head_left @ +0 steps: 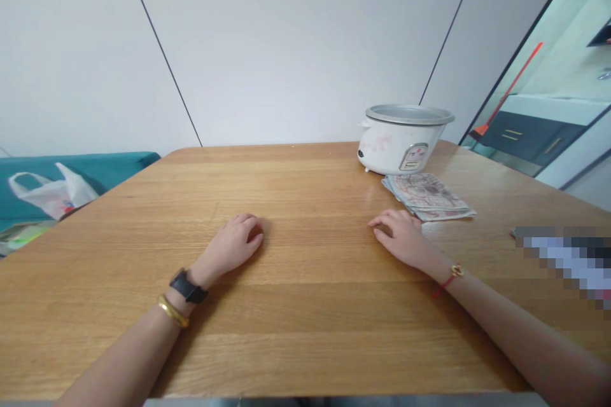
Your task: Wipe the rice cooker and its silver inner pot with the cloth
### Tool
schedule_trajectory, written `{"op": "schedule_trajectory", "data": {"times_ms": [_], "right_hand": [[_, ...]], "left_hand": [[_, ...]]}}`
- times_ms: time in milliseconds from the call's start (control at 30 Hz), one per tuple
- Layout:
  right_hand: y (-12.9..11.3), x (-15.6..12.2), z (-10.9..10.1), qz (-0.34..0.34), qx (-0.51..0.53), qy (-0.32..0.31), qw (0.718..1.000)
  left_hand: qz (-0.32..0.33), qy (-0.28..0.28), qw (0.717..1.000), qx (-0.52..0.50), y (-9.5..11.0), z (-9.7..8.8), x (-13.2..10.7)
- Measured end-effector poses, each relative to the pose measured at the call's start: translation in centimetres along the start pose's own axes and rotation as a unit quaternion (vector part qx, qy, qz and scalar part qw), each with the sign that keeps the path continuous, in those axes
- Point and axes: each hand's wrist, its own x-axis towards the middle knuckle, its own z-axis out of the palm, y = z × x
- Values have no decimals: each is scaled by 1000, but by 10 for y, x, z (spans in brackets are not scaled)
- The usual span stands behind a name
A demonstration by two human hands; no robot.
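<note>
My left hand (235, 241) rests on the wooden table (305, 305), its fingers loosely curved and thumb apart, with nothing in it. My right hand (400, 236) also lies on the tabletop, fingers slightly bent and apart, holding nothing. Just beyond the right hand is a folded patterned cloth (429, 195), close to its knuckles. Behind the cloth stands a white rice cooker (394, 143) without a lid, its grey rim showing; the bottom of its inside is hidden from this angle.
A pixelated flat item (568, 261) lies at the table's right. On the left, a white plastic bag (57, 194) sits on a teal sofa (119, 165). A pale wall (296, 44) rises behind the table. Through an opening at right, a red-handled broom (510, 89) leans.
</note>
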Motion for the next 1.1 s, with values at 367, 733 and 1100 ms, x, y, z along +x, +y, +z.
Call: {"op": "schedule_trajectory", "data": {"times_ms": [367, 733, 1100], "right_hand": [[3, 1, 3, 22, -19, 22, 999], [7, 6, 8, 51, -52, -9, 997], [12, 4, 10, 40, -35, -3, 999]], "left_hand": [[-16, -1, 1000, 19, -11, 6, 2], [-81, -14, 995, 50, -17, 11, 3], [-67, -14, 996, 49, -14, 7, 1]]}}
